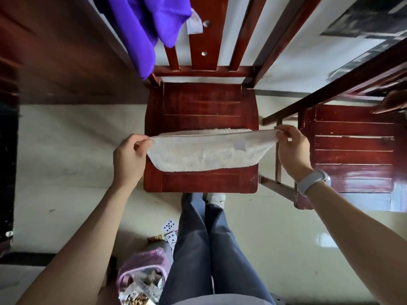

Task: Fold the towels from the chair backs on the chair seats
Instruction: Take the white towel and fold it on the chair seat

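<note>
1. at the far left up top, a purple towel (141,29) hangs over the chair back (204,40), untouched and well apart from both hands.
2. the left hand (130,155) pinches the left corner of the white towel (204,153), thumb and fingers (144,142) closed tight on the hem just off the left edge of the chair seat (200,102).
3. the white towel stretches across the seat between the two hands, its long axis running left to right and its held top edge pulled into a taut line; the body sags toward the person and rests on the near half of the seat.
4. a small white label (240,145) shows on the cloth near its right end.
5. the right hand (291,148) pinches the right corner likewise, just past the seat's right edge; a pale wristband (312,181) sits on that wrist.
6. both hands stand about equally near their corners, so to my eye the coming fold turns on carrying that held edge away from or toward the person, across the short axis, while the lower edge stays on the seat.
7. a second chair (352,150) stands to the right.
</note>
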Available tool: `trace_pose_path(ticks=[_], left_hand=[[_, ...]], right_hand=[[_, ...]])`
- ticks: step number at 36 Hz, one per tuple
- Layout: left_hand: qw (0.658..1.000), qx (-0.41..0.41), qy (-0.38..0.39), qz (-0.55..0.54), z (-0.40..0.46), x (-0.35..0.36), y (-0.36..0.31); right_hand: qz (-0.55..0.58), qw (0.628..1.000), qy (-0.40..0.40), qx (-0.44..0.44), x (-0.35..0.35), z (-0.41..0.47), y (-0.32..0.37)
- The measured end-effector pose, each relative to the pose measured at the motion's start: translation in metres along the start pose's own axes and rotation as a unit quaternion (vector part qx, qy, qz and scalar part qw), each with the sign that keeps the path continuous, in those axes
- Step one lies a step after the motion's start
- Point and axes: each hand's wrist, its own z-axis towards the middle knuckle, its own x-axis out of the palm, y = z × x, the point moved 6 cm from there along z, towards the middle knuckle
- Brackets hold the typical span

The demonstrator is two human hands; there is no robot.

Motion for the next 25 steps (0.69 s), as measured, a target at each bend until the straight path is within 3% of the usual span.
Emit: trace_pose_path(ticks=[15, 20, 25], left_hand=[[0.973, 0.133, -0.13, -0.136, 0.054, -0.113, -0.118], [0.964, 0.172, -0.125, -0.158, 0.036, -0.116, -0.12], [0.977, 0.198, -0.051, -0.056, 0.001, -0.083, -0.078]], right_hand=[[0.037, 0.973, -0.117, -0.196, -0.109, 0.019, 0.156], [0.076, 0.975, -0.107, -0.181, -0.108, 0.008, 0.146], [0.062, 0.987, -0.055, -0.14, -0.077, -0.012, 0.09]])
